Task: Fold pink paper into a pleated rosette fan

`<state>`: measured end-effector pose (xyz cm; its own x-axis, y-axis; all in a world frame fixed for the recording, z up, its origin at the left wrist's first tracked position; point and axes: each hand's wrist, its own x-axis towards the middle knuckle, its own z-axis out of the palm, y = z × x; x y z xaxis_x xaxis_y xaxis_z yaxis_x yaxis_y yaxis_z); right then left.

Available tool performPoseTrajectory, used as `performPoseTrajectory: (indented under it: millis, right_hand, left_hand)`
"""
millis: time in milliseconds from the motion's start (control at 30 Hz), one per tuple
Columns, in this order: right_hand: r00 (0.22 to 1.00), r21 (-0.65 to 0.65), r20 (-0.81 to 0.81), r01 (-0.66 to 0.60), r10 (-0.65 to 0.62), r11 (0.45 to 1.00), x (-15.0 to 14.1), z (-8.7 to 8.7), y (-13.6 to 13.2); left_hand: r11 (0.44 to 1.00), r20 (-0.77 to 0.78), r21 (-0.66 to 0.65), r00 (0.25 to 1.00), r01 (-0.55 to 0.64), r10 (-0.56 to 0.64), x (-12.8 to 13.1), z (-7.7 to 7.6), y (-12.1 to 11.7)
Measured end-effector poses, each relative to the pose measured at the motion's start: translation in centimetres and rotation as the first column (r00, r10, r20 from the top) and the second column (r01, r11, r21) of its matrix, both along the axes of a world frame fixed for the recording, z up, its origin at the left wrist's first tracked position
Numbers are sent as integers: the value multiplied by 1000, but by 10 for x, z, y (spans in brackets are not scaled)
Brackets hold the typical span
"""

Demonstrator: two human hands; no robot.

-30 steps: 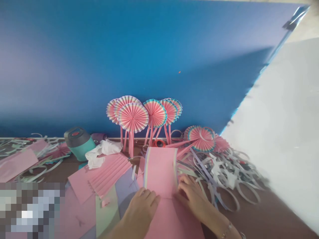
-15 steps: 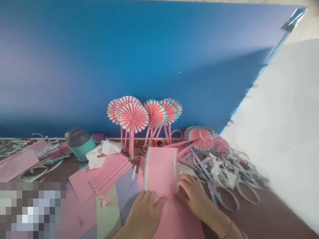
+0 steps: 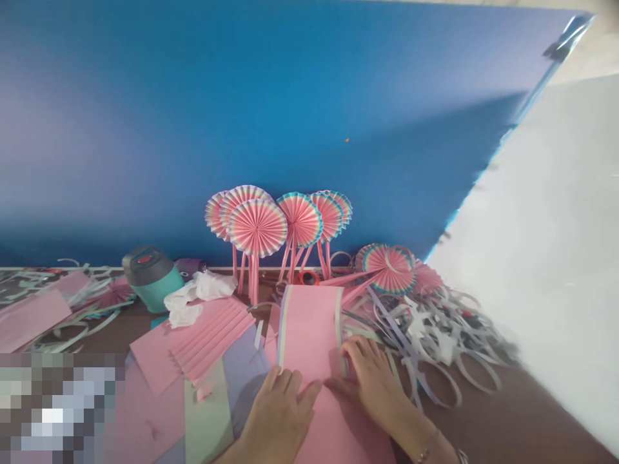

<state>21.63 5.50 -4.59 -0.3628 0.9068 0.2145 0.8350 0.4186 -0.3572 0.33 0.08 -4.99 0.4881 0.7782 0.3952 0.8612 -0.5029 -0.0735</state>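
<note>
A pink paper strip (image 3: 312,328) with pale striped side edges lies in front of me, its far end slightly raised. It meets a plain pink sheet (image 3: 345,428) along a crosswise line between my hands. My left hand (image 3: 280,412) is at the strip's left edge, fingers bent over it and thumb along that line. At the right edge, my right hand (image 3: 372,380) has curled fingers on the paper and its thumb pointing left. Both hands grip the strip at its edges; the undersides of the fingers are hidden.
Pink pleated paper fans (image 3: 257,227) on sticks stand behind the strip, and more fans (image 3: 391,269) lie to the right. Curled paper offcuts (image 3: 445,341) heap up there. A teal bottle (image 3: 155,283), white tissue (image 3: 203,290) and pleated pink paper (image 3: 213,338) are on the left.
My right hand has shifted slightly, its thumb now stretched further left along the crosswise line. My left hand and the strip stay nearly where they were.
</note>
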Motion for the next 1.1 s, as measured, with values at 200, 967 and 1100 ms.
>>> performPoseTrajectory:
  millis: [200,967,1100]
  right_hand:
    - [999,-122,31,36,-33,992,9,4,2]
    - [961,-71,179,-201,211,977,-1,30,-9]
    - [945,-82,246,-201,216,976,-3,20,-6]
  left_hand:
    - [999,-2,-37,1000,22,-22,-6,-2,0]
    - [994,134,-54,986,-97,104,-24,6,0]
    - [986,199,-136,972,-97,123,-26,10,1]
